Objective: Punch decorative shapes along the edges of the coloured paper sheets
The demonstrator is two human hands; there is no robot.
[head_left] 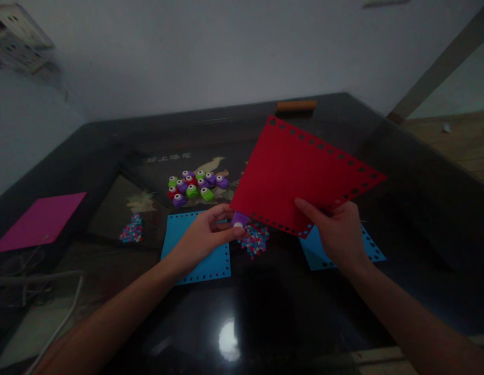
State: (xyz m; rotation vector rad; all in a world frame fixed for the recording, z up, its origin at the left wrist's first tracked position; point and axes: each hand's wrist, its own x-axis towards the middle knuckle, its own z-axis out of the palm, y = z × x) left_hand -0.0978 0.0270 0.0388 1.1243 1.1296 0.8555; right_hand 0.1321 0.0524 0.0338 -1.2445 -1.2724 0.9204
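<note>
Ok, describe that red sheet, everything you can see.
The red sheet is flat, matte, squarish, paper or thin foam by its look, with small punched holes along its far and near edges. The right hand pinches its near edge, holding it tilted above the table. The left hand holds a purple punch at its near-left edge.

A pink sheet [40, 221] lies at the left edge of the dark table [401, 172], and a brown stick [296, 105] lies at its far edge. Near the middle stands a group of small punches [195, 186], with a little heap of confetti [132, 229] to their left.
</note>
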